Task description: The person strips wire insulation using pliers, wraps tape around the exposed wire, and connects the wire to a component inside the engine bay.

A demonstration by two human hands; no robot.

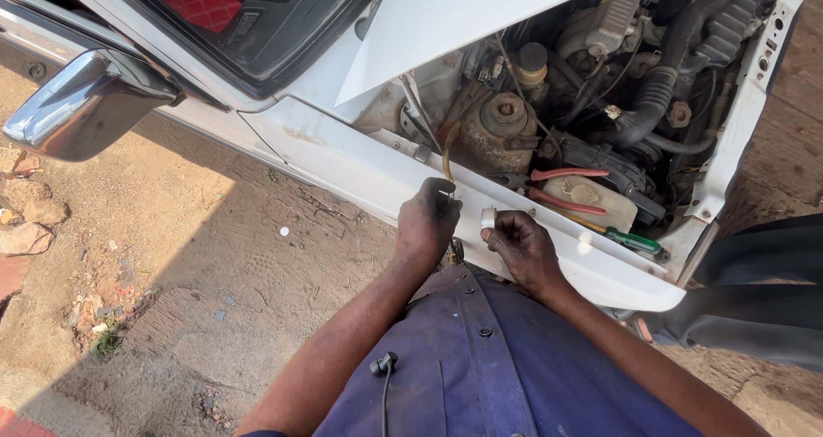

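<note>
- At the white fender (360, 167) edge, directly ahead of the body, both hands work close together, nearly touching.
- Left hand (426, 223): fingers curled narrow around the lower end of a thin yellowish hose (447, 158). The hose rises from this hand toward the rusty strut mount (501, 128) in the engine bay.
- Right hand (523, 248): thumb and forefinger pinch a small white cap (488, 217), held just beside the left hand's fingertips. The remaining fingers are folded in.
- Just beyond the right hand, red-handled pliers (566, 188) lie across a pale reservoir (591, 198). A green-handled screwdriver (634, 241) rests to the right of that hand, on the fender lip.
- Far right of the right hand, a second person's dark sleeve (754, 291) stands beside the vehicle front.
- Left of the left hand, well apart, a chrome mirror (81, 102) projects over the dirt ground (214, 257).
- Risk, cap loss: the cap is held only by fingertips above the fender edge. A slip would likely drop it onto the dirt or behind the panel.
- Risk, hose: a pull by the left hand could kink the hose or free its upper end; whether it holds fluid cannot be determined.
- Risk, tools: an elbow movement could knock the screwdriver off the sloped lip.
</note>
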